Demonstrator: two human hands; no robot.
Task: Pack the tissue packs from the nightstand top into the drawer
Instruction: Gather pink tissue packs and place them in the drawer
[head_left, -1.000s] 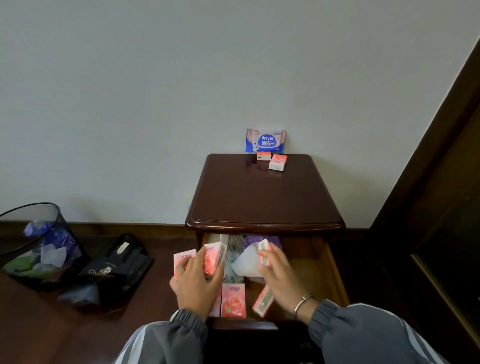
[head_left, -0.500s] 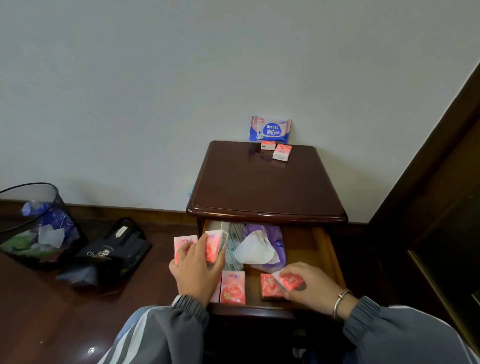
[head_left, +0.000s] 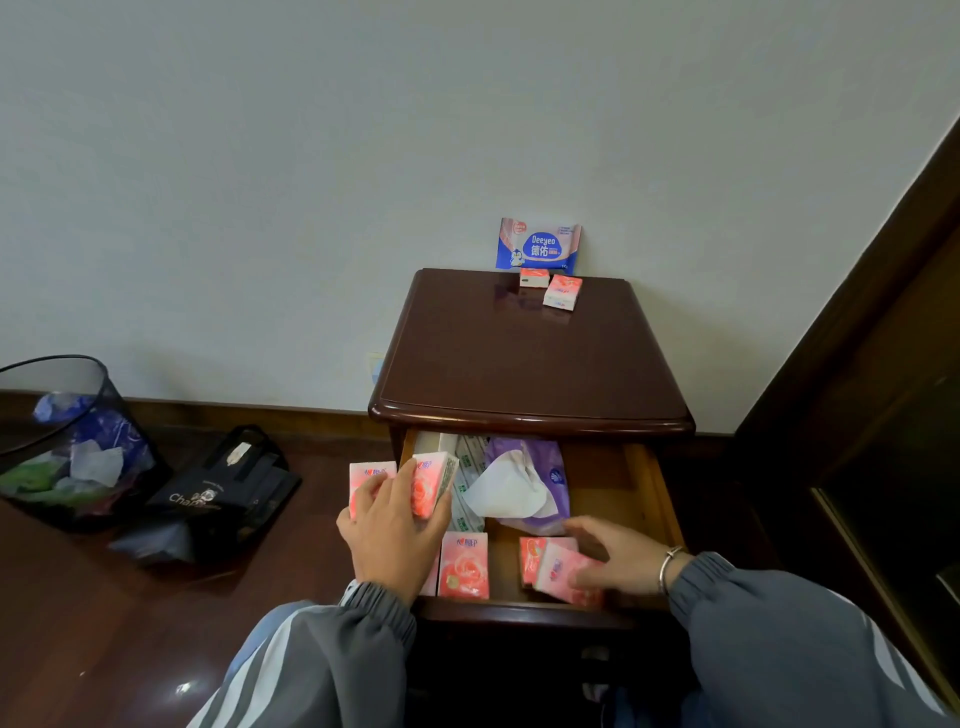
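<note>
My left hand (head_left: 397, 525) grips two pink tissue packs (head_left: 431, 480) above the left side of the open drawer (head_left: 652, 488). My right hand (head_left: 615, 564) rests on a pink pack (head_left: 558, 569) lying on another pink pack at the drawer's front right. One more pink pack (head_left: 464, 564) lies flat at the front left. On the nightstand top (head_left: 524, 358), near the wall, sit two small pink packs (head_left: 562, 292) and a blue wipes pack (head_left: 538, 245) leaning upright.
Inside the drawer lie a purple tissue pack (head_left: 540, 465) with a white tissue pulled out and green-white packs. A mesh waste bin (head_left: 62, 441) and a black bag (head_left: 223, 488) stand on the floor at left. Dark wooden furniture (head_left: 883, 364) rises at right.
My right hand carried a pink pack from the drawer's middle to its front right and laid it on another pack. The left hand kept still with its two packs.
</note>
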